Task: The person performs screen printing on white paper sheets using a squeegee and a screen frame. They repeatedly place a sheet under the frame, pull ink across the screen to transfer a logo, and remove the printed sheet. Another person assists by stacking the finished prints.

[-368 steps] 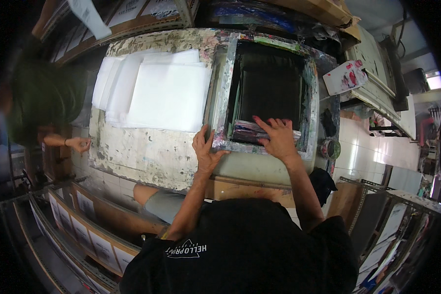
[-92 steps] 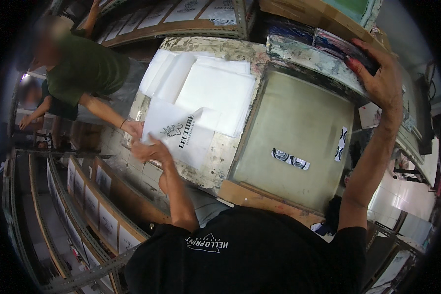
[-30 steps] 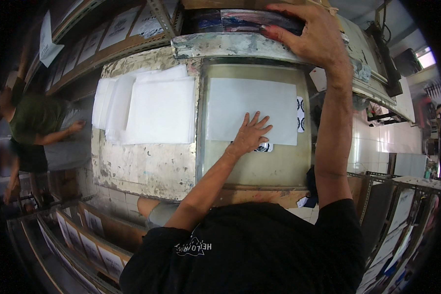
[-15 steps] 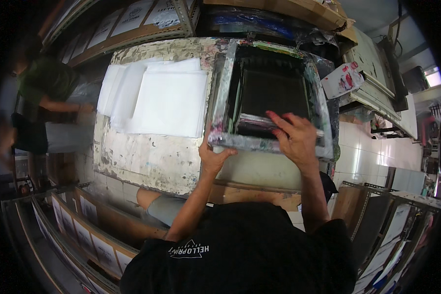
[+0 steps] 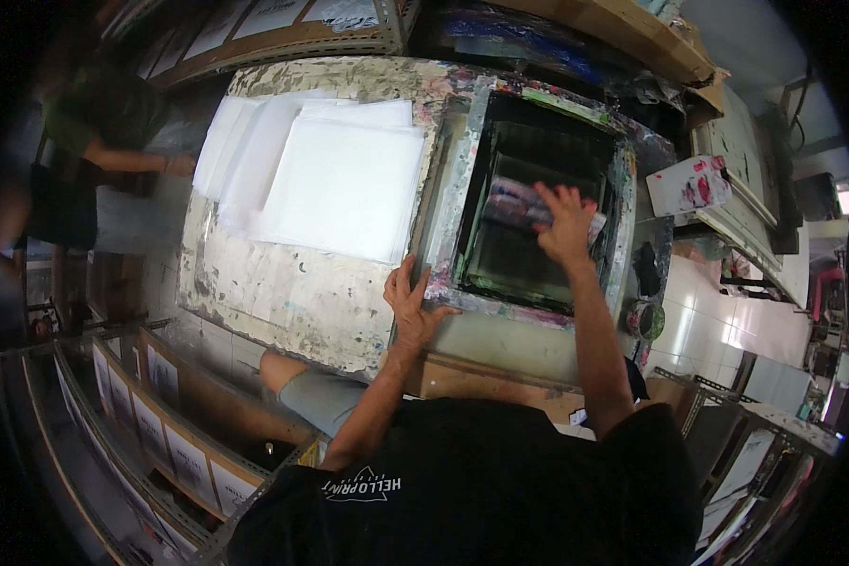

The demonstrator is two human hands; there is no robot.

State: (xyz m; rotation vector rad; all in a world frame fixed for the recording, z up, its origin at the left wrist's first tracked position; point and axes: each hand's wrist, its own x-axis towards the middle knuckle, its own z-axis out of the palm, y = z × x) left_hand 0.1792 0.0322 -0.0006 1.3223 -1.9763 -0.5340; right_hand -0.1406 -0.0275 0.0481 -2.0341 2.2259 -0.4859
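A screen-printing frame (image 5: 448, 203) with ink-smeared edges lies on the table, its dark mesh (image 5: 509, 264) facing up. My right hand (image 5: 568, 226) is closed on a squeegee (image 5: 519, 200), a long, stained bar lying across the middle of the mesh and blurred by motion. At the frame's near left corner is my left hand (image 5: 411, 307), its fingers apart and its thumb along the near edge. Whether that thumb presses on the frame is hard to see. Left of the frame lies a stack of white sheets (image 5: 344, 179), loosely overlapping.
The paint-spotted table (image 5: 245, 283) carries sheets and frame. An ink-stained card (image 5: 689, 186) sits at the right beside a pale cabinet. A can (image 5: 645, 321) stands right of the frame. Shelves (image 5: 174, 424) flank me at the lower left. Another person (image 5: 104, 141) stands at the far left.
My right hand has pushed the squeegee from the near end of the mesh toward its middle. My left hand's fingers have spread at the frame's corner. The whole view has shifted slightly.
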